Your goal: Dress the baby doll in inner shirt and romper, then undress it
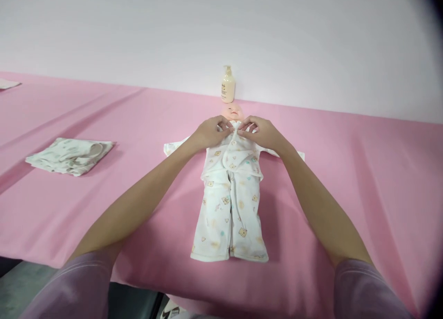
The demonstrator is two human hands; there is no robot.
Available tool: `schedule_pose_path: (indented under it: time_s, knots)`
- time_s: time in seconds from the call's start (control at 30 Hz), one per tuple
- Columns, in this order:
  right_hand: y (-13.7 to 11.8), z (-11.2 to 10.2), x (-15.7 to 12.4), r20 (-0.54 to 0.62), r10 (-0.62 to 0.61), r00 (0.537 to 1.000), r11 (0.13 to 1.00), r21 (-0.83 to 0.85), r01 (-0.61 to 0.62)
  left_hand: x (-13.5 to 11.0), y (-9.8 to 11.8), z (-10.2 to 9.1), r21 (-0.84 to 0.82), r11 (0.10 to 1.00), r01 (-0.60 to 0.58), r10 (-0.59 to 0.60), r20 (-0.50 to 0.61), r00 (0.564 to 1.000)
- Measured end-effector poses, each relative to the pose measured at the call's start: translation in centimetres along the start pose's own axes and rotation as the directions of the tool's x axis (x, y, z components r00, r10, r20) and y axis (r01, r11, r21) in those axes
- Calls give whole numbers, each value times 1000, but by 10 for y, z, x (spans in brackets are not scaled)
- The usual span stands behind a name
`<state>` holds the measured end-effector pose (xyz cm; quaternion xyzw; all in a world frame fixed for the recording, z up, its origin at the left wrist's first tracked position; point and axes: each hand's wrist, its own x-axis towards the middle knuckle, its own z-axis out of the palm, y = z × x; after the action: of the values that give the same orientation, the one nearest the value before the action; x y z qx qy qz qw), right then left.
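Observation:
A baby doll (pixel 234 111) lies on its back on the pink table (pixel 363 171), head toward the far wall. It wears a white printed baby suit (pixel 230 203) with small patterned shapes. My left hand (pixel 211 132) and my right hand (pixel 259 130) meet at the suit's collar just below the doll's chin. Both hands are closed, pinching the fabric edges of the neckline on either side. Both forearms stretch out over the table, in lilac sleeves.
A pump bottle of lotion (pixel 227 84) stands upright behind the doll's head by the wall. A folded patterned garment (pixel 69 156) lies on the table to the left. Another bit of cloth (pixel 7 83) shows at the far left edge.

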<state>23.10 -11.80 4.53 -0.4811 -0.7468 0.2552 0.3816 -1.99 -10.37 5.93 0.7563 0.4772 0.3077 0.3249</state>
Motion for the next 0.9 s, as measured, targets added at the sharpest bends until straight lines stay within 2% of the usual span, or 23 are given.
schedule_pose_path:
  time_s: [0.17, 0.33, 0.5, 0.73, 0.9]
  knots:
    - [3, 3, -3, -33, 8, 999, 997, 71, -5, 11, -5, -3, -78, 996, 46, -39, 90, 995]
    - [3, 5, -5, -63, 26, 998, 992, 128, -18, 7, 2, -8, -27, 999, 41, -38, 92, 995]
    - [1, 7, -8, -82, 17, 996, 991, 134, -6, 13, 10, -11, -24, 997, 72, -68, 142, 988]
    - [12, 25, -5, -228, 71, 971, 976, 219, -20, 25, 10, -14, -76, 990, 121, -112, 113, 987]
    - [22, 37, -6, -226, 151, 962, 934, 352, -63, 27, 6, -13, 8, 993, 114, -114, 143, 983]
